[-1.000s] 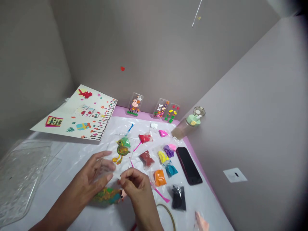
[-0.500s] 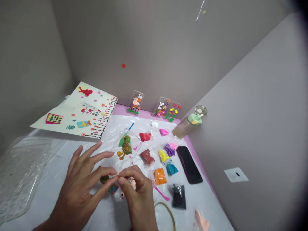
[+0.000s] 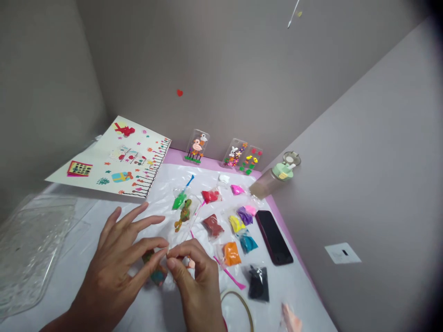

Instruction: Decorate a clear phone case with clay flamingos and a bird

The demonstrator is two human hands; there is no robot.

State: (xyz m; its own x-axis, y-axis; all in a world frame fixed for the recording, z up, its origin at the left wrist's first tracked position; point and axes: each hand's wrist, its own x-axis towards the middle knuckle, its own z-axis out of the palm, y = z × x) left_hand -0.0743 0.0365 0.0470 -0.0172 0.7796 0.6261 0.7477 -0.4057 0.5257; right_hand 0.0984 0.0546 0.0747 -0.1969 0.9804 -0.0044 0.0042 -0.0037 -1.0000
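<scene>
My left hand [image 3: 112, 269] has its thumb and forefinger closed in a pinch, with the other fingers spread. Against its fingertips, my right hand [image 3: 199, 286] pinches too; whatever is between them is too small to make out. Under my left fingers lies a mottled green and blue lump [image 3: 158, 275], partly hidden. A bit of a pale pink piece [image 3: 191, 263] shows behind my right fingers. Just beyond my hands, a clear case bears a mottled green and orange clay figure [image 3: 185, 214], beside a bag of green clay [image 3: 179, 200].
Bagged clay in several colours, including orange [image 3: 231, 253] and black [image 3: 259, 283], lies on the right. A phone [image 3: 274, 237], bottle [image 3: 273, 180] and tape roll [image 3: 238, 299] are there too. Decorated cases [image 3: 197, 147] lean at the wall; a decorated sheet [image 3: 104, 157] stands left.
Both hands keep their fingertip pinch, with small finger shifts. The clear case with the mottled figure looks narrower and more tilted, and the pale pink piece is more covered. The view has shifted slightly.
</scene>
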